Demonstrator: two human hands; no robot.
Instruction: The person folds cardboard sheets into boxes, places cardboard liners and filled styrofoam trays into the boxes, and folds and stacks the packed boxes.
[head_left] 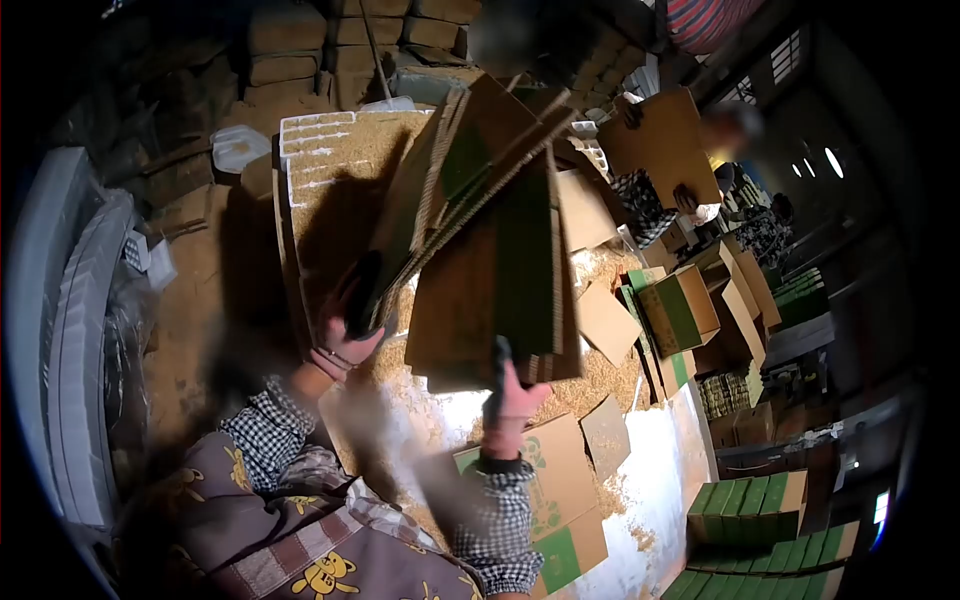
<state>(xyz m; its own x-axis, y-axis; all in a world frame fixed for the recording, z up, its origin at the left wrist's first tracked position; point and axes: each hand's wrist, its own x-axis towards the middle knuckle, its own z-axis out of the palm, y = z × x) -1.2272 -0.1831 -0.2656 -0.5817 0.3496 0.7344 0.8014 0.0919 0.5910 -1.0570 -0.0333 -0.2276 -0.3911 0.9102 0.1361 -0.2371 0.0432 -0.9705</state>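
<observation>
A bundle of flattened cardboard boxes (455,290), brown with green panels, is held up in front of me. Some sheets fan apart at the top and lean at different angles. My left hand (345,340), in a pink glove with dark fingers, grips the bundle's left edge. At the lower right edge, my right hand (515,405), gloved the same way, is closed on the sheets. Its fingers are partly hidden by the cardboard. Beneath lies a table (650,480) strewn with brown grain-like material, with a flat printed carton (560,480) near my right forearm.
White trays (320,130) filled with the brown material line the table's far left. Across the table, another person's hand (685,198) holds a cardboard sheet (660,150). Open green-and-brown boxes (685,310) stand at the right. Filled green cartons (745,495) sit lower right.
</observation>
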